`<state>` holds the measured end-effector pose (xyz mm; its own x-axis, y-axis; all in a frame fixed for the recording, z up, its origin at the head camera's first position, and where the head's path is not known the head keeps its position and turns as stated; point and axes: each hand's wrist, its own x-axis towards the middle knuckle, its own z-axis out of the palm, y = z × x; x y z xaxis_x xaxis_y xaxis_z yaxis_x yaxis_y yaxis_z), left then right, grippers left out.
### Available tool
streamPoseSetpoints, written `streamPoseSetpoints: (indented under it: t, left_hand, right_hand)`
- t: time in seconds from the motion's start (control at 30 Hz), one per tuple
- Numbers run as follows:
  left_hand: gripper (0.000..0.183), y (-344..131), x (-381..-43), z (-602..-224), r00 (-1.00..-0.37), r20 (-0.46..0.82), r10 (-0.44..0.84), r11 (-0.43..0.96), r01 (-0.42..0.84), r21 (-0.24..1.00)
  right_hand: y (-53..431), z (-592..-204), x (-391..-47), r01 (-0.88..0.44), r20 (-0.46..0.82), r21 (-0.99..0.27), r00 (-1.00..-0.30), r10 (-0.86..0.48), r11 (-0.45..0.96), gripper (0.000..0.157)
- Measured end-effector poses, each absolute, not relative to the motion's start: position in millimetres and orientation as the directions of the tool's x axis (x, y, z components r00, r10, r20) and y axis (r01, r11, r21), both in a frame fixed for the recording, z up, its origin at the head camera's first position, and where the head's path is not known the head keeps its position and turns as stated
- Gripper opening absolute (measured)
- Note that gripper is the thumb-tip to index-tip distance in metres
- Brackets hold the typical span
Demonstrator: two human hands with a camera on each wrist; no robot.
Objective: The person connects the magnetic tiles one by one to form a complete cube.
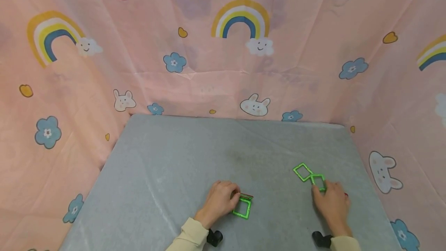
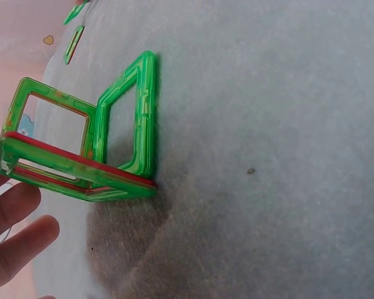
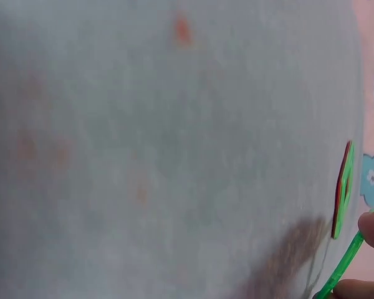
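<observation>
In the head view my left hand (image 1: 221, 198) holds the upper part of a small structure of green square-frame magnetic tiles (image 1: 241, 215). In the left wrist view, one tile (image 2: 148, 115) lies on the grey cloth and others stand up from it, one edged in red (image 2: 81, 159). Fingers (image 2: 25, 246) of that hand show at the left, partly behind the tiles. To the right, my right hand (image 1: 332, 204) pinches another green square tile (image 1: 318, 175) between thumb and finger. Just beyond it lies a similar green tile (image 1: 299, 176), its corner close to or touching the pinched one.
Grey cloth (image 1: 174, 158) covers the table. Pink printed curtains (image 1: 209, 80) hang along the back and both sides. Black wrist devices (image 1: 215, 238) sit beside both cream sleeves (image 1: 191, 235).
</observation>
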<state>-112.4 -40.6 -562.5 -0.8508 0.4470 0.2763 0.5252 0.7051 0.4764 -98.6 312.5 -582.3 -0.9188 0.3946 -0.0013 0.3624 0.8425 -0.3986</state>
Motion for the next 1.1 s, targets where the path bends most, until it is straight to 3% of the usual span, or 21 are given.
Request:
streamPoseSetpoints:
  t: [1.1]
  left_hand:
    - [0.006, -40, -110, -564, -0.849, 0.305, 0.432, 0.693, 0.529, 0.489]
  right_hand:
    - [246, -584, -68, 0.183, 0.126, -0.514, -0.950, 0.285, 0.838, 0.046]
